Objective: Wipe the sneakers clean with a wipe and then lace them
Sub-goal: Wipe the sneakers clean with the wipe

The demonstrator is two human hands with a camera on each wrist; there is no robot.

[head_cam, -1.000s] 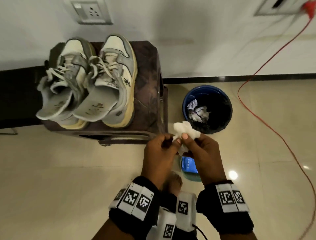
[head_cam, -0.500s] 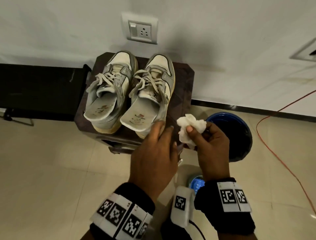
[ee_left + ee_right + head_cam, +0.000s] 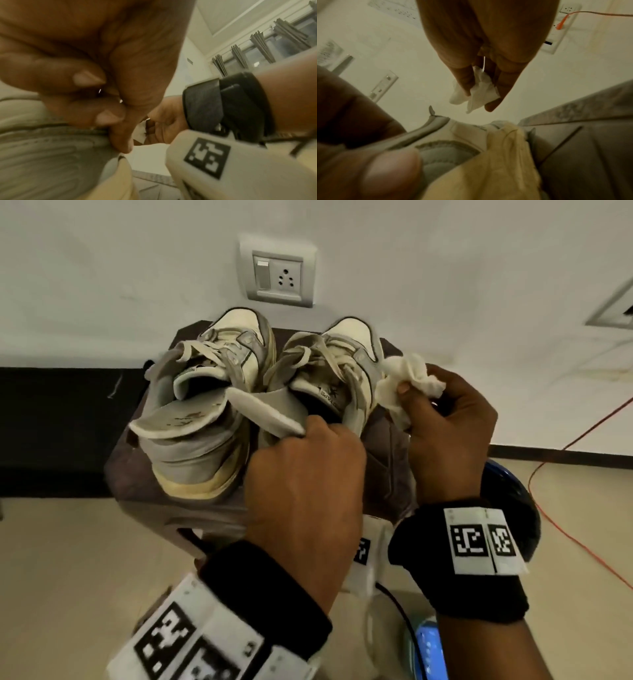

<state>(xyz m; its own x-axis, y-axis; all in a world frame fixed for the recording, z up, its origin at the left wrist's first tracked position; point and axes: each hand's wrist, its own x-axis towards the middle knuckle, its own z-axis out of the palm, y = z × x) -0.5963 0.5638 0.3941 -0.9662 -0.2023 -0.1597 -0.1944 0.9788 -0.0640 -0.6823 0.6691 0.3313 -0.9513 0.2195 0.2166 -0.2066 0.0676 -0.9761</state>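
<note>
Head view shows two grey-and-cream sneakers side by side on a dark stool (image 3: 137,474), toes toward the wall. The left hand (image 3: 305,474) curls its fingers round the heel of the right sneaker (image 3: 346,364), thumb pinching the loose insole (image 3: 270,409) at the collar. The left sneaker (image 3: 205,419) stands untouched, its own insole sticking out. The right hand (image 3: 448,426) pinches a crumpled white wipe (image 3: 407,378) just beside the right sneaker's outer side. A blue bin (image 3: 513,491) sits behind that wrist.
</note>
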